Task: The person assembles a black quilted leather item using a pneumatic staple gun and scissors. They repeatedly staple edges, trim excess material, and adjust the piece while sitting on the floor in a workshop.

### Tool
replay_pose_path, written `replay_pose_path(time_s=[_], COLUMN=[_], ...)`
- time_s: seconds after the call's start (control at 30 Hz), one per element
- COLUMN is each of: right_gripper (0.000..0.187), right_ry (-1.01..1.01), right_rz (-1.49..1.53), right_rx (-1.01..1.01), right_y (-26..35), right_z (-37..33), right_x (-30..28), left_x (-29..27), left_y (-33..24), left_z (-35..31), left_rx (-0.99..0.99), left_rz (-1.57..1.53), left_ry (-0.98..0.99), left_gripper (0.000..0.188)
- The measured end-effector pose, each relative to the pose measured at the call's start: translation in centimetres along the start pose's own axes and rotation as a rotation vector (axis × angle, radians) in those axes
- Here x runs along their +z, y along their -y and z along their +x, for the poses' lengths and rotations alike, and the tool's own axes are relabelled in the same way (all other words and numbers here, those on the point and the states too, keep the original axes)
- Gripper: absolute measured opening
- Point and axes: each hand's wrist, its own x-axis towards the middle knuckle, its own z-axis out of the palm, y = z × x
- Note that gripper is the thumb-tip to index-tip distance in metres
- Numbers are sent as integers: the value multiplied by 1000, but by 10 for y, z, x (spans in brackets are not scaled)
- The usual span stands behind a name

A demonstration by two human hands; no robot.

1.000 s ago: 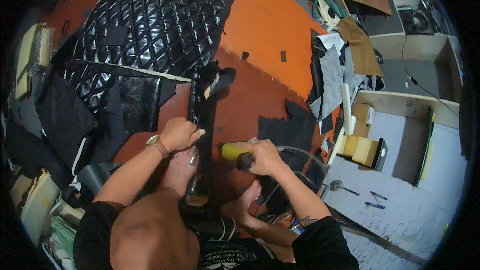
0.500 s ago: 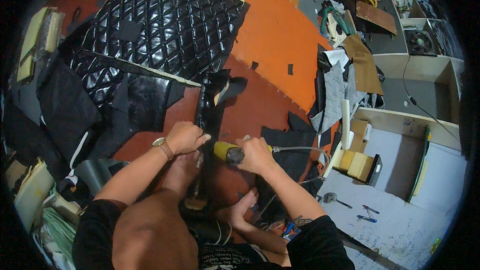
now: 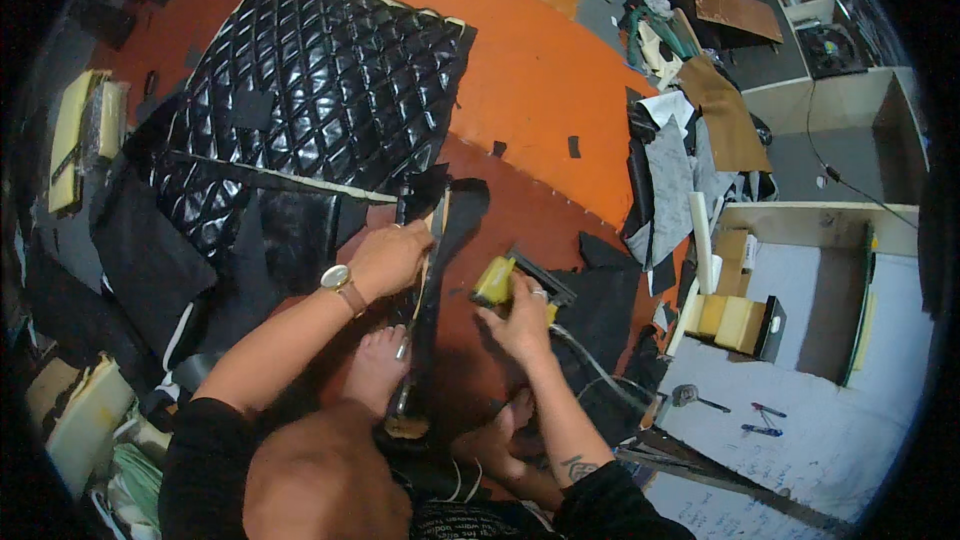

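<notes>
Currently, a yellow stapler (image 3: 493, 281) is held near the middle of the frame by the right hand (image 3: 522, 320), its grip wrapped by the fingers, and a pale hose (image 3: 590, 361) is attached at its lower end. A long black strip (image 3: 427, 280) is laid upright just left of centre, well clear of the stapler. The upper part of the strip is touched by the left hand (image 3: 395, 258), whose fingers are drawn in narrow; whether anything is pinched between them cannot be told. Lower down, the strip is touched by the toes of a bare foot (image 3: 378, 365). A quilted panel (image 3: 320, 90) is spread across the upper left, while black cloth (image 3: 595, 315) is strewn right of centre. At the right edge, yellow foam blocks (image 3: 730, 321) are set in a pale tray (image 3: 815, 214), and pens (image 3: 763, 430) are scattered below them.
</notes>
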Motion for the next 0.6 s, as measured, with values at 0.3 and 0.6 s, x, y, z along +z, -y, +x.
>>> replay_pose_path(time_s=[0.3,0.6], right_gripper=[58,23], right_ry=[120,225], right_rz=[162,101], right_rx=[140,-142], right_y=[91,70], right_z=[38,52], right_x=[40,46], left_x=[-10,8], left_y=[17,-25], left_z=[21,55], left_rx=[-423,-506], left_rz=[-194,-148], left_ry=[166,258], left_gripper=[54,79])
